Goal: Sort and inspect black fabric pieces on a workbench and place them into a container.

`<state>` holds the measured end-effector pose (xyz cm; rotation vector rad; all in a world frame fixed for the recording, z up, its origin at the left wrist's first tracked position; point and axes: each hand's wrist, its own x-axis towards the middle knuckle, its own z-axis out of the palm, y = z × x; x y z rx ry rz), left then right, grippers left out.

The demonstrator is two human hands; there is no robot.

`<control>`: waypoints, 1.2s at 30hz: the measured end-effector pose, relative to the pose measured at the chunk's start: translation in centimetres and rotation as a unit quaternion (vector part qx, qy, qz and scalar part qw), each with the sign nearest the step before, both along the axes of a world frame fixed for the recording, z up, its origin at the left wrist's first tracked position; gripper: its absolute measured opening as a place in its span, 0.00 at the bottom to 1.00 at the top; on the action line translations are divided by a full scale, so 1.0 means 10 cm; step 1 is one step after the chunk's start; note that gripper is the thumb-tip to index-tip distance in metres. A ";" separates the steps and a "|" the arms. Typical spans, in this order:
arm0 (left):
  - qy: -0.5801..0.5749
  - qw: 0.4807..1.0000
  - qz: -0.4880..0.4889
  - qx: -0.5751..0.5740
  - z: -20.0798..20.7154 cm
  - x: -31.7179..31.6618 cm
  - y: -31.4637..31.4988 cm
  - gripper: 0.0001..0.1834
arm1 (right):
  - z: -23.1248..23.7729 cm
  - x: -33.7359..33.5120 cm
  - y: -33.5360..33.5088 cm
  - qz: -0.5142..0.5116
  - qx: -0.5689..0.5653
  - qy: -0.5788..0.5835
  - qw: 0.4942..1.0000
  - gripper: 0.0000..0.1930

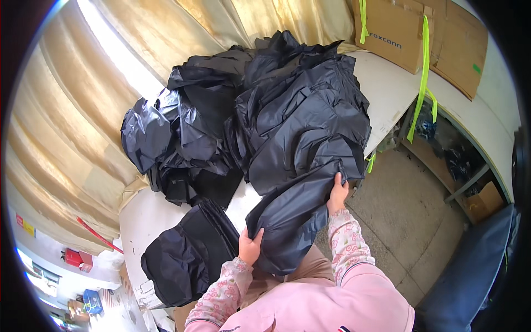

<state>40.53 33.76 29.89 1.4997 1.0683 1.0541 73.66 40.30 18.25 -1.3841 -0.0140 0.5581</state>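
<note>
A piece of thin black fabric (290, 216) is stretched between my two hands, in front of my lap and over the table's near edge. My left hand (250, 247) grips its near left side, thumb on top. At its far right corner, my right hand (338, 193) pinches the cloth, the fingers partly hidden beneath. Beyond it lies a large, crumpled heap of similar black pieces (310, 116), reaching back to the curtain. A smaller, flatter stack of black pieces (185, 254) rests on the table to the left of my left hand.
The white table (135, 221) curves around me and continues to the right. Cardboard boxes (395, 39) with yellow-green straps (425, 72) stand at the back right. Under the table there is a shelf (437, 160) with dark bags. A beige curtain (61, 127) hangs behind and left.
</note>
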 end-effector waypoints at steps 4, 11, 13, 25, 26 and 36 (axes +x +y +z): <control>-0.018 0.999 0.037 0.000 0.28 -0.15 -0.14 0.14 | 0.20 -0.01 0.07 -0.116 0.057 0.181 0.975 0.24; -0.065 0.961 0.253 0.088 1.23 -0.51 -0.32 0.21 | -0.16 0.40 0.03 -0.154 -0.028 -0.004 0.988 0.09; -0.040 0.948 0.301 0.092 1.47 -0.89 -0.35 0.21 | 0.29 0.17 0.11 -0.167 0.133 -0.153 0.965 0.07; -0.192 0.900 0.316 0.230 2.32 -1.37 -0.31 0.23 | 0.43 -1.60 0.74 0.582 0.160 -0.444 0.662 0.10; -0.170 0.907 0.352 0.156 2.35 -1.24 -0.33 0.23 | 0.23 -1.60 0.70 0.535 0.173 -0.547 0.620 0.11; 0.167 0.889 -0.179 0.386 2.19 -1.03 -0.13 0.22 | 2.25 -1.58 -0.05 0.782 0.247 0.220 0.528 0.46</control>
